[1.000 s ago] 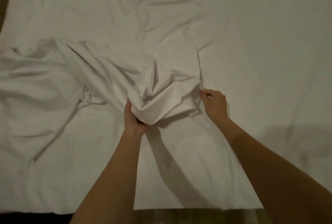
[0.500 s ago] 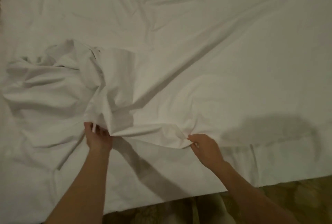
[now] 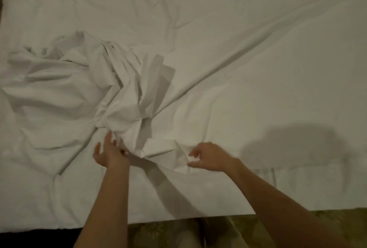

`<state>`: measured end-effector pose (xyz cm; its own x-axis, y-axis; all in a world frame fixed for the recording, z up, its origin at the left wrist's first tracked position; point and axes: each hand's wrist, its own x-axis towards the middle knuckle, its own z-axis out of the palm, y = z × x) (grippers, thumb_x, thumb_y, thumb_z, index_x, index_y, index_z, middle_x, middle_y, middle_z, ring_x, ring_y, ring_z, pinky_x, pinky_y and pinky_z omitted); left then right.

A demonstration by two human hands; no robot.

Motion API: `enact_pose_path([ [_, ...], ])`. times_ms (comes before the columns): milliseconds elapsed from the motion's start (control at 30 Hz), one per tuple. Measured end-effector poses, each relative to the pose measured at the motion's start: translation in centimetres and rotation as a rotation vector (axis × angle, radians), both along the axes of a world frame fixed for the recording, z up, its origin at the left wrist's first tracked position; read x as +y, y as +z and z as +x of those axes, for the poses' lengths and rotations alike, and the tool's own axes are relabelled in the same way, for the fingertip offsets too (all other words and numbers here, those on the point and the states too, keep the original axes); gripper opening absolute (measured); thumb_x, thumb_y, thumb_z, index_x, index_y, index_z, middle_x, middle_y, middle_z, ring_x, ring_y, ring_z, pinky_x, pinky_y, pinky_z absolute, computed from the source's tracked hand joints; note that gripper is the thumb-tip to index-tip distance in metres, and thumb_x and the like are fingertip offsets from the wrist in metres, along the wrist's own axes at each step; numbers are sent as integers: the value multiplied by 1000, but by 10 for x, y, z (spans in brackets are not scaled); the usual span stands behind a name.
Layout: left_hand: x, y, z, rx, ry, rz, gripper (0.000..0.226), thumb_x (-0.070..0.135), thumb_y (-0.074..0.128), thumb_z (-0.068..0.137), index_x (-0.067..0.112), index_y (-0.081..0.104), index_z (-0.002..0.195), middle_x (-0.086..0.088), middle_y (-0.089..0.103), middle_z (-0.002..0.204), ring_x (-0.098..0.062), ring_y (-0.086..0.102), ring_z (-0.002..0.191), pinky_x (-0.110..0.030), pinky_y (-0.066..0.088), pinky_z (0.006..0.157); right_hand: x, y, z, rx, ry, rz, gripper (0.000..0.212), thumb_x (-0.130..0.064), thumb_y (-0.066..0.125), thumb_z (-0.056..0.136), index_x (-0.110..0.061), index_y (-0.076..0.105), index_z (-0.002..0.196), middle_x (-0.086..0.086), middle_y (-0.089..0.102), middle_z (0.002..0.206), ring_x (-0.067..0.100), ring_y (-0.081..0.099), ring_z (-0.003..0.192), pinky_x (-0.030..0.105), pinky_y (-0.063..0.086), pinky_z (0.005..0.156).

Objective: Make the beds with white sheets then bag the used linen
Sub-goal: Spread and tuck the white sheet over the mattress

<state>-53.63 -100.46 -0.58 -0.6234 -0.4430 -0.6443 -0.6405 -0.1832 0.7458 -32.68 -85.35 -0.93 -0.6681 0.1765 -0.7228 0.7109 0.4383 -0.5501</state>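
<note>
My left hand is spread, fingers straight, palm against the near side of the bunched white sheet, touching but not gripping. My right hand is loosely curled w/ fingertips at the crumpled near fold; whether they pinch cloth or just brush it I can't tell, too blurred. The bunch sits near the bed's near edge, left of centre, trailing toward the left edge. Sheet already covers the far and right parts, w/ creases. I'd say early-to-mid: still to spread the bunch, smooth and tuck; no bag or used linen in view, so bagging looks undone.
</note>
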Motion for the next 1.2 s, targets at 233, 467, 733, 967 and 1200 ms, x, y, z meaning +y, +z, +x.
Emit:
enact_pose_path([
  [233,78,48,-47,709,-885,-455,36,7,67,82,6,56,115,-5,56,106,-13,54,97,-18,45,85,68,5,-72,301,-389,160,25,-26,53,97,-8,68,105,10,66,106,23,62,96,28,43,81],
  [467,193,14,-72,621,-1840,-831,56,21,66,87,11,43,138,-11,44,141,-27,44,128,-36,38,101,137,-22,-137,414,-357,419,29,-20,47,98,-10,57,123,11,56,124,27,52,115,38,39,98],
  [733,195,-22,-143,152,-2029,-1095,72,56,68,79,9,48,130,-15,56,129,-33,52,118,-39,41,98,221,-59,-194,210,-96,671,45,-34,43,98,-10,45,137,10,45,138,28,44,124,41,35,103],
  [967,187,-27,-151,-15,-2358,-1218,70,71,50,84,19,57,130,-11,56,132,-30,45,128,-49,26,109,245,-67,-201,120,200,752,48,-52,27,100,-17,61,99,2,61,85,23,55,82,40,33,92],
  [1200,176,-7,-228,174,-1866,-777,51,43,65,87,8,51,53,-10,55,55,-25,54,58,-34,37,56,274,-42,-255,292,-69,754,61,-46,31,102,-7,63,68,14,54,63,35,60,75,34,37,68],
])
